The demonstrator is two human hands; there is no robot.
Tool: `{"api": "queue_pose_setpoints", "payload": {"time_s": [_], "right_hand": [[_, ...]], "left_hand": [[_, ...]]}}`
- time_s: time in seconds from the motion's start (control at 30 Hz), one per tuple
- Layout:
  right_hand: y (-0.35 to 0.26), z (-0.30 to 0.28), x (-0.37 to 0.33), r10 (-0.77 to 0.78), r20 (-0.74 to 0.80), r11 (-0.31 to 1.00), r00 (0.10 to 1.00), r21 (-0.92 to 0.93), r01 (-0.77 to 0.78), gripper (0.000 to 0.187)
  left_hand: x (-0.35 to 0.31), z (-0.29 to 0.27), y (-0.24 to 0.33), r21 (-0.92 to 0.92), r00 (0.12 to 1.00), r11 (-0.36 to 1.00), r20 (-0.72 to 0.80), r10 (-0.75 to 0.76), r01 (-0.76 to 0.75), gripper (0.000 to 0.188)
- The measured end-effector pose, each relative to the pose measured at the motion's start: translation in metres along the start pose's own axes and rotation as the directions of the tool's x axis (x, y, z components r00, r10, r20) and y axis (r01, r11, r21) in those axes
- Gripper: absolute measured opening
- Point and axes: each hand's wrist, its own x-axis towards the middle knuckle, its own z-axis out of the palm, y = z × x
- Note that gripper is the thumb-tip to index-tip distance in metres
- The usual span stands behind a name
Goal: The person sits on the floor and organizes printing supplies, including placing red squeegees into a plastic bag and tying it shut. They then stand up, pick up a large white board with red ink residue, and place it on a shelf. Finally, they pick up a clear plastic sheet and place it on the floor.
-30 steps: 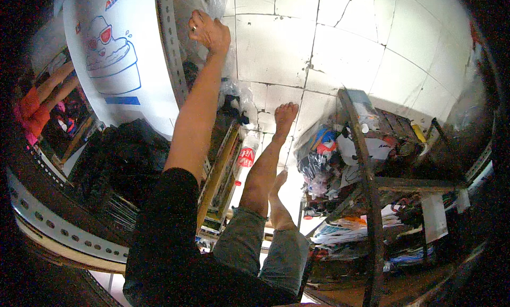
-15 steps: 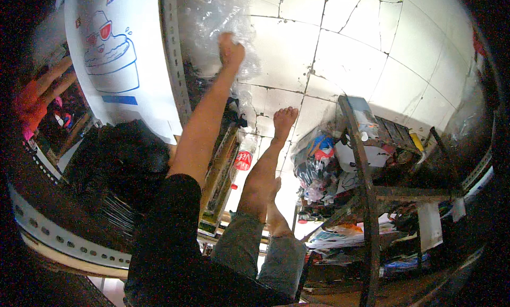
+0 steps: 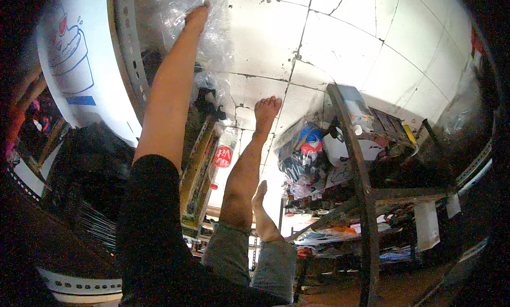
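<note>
My left arm [image 3: 169,94], bare below a black short sleeve, stretches forward past a perforated metal upright. At its end my left hand [image 3: 196,20] is closed, fingers curled against crumpled clear plastic sheeting [image 3: 212,41]. The plastic spreads around the hand and trails down beside it, over the tiled floor. How the fingers grip it is small and partly blurred. My right hand is outside the picture.
A white panel with a drawn cup [image 3: 74,68] stands at left. My bare foot [image 3: 267,110] rests on white tiles [image 3: 340,46], near a red-labelled plastic bottle [image 3: 223,155]. A stuffed clear bag [image 3: 305,158] leans by a metal rack [image 3: 353,163] at right.
My left hand has reached farther forward and left across the plastic. The whole view has shifted, so the floor, rack and legs sit a little farther left and higher.
</note>
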Motion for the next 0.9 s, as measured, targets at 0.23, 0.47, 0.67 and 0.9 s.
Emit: {"api": "queue_pose_setpoints", "payload": {"time_s": [0.23,0.47,0.67,0.9], "right_hand": [[-0.009,0.006,0.002,-0.006,-0.012,1.0,1.0,-0.011,0.006,0.043],[-0.018,0.013,0.003,0.01,-0.001,1.0,1.0,-0.014,-0.01,0.043],[-0.011,0.006,0.009,0.018,0.021,1.0,1.0,0.005,-0.018,0.044],[-0.011,-0.005,0.007,0.071,0.037,0.997,0.997,0.016,-0.071,0.044]], "left_hand": [[-0.002,-0.018,-0.001,0.262,0.954,0.96,-0.253,0.162,-0.093,0.048],[0.006,-0.024,0.007,0.428,0.824,0.898,-0.467,0.32,-0.106,0.035],[-0.03,-0.016,-0.029,0.51,0.457,0.805,-0.664,0.592,-0.302,0.024],[-0.215,-0.011,0.01,0.335,0.584,0.794,-0.544,0.602,-0.507,0.01]]}}
